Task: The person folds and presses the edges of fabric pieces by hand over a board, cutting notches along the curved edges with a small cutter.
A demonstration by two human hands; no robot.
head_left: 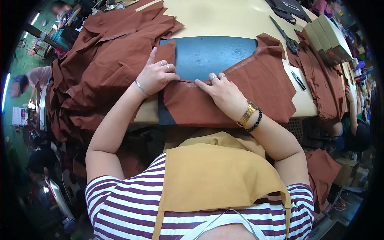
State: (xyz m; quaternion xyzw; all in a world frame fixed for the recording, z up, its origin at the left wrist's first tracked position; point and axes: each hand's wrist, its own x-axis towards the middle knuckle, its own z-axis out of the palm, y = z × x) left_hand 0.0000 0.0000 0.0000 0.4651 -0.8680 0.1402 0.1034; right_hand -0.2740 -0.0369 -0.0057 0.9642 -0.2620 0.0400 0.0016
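A rust cloth heap (pixel 108 60) crowds our left; scissors (pixel 290 42) and boxes (pixel 330 40) stand right. Our rust panel (pixel 264 84) lies on the dark board (pixel 212 56). Our left hand (pixel 158 76) and right hand (pixel 226 96), half curled, touch its upper edge; we cannot tell whether either grips.

Nothing legible is showing from where I'm standing.
Small reddish print is showing on the white box (pixel 337 35), and faint marks are running along a grey piece (pixel 325 228) low on the right, but I'm making out no words, numbers or brands on either.
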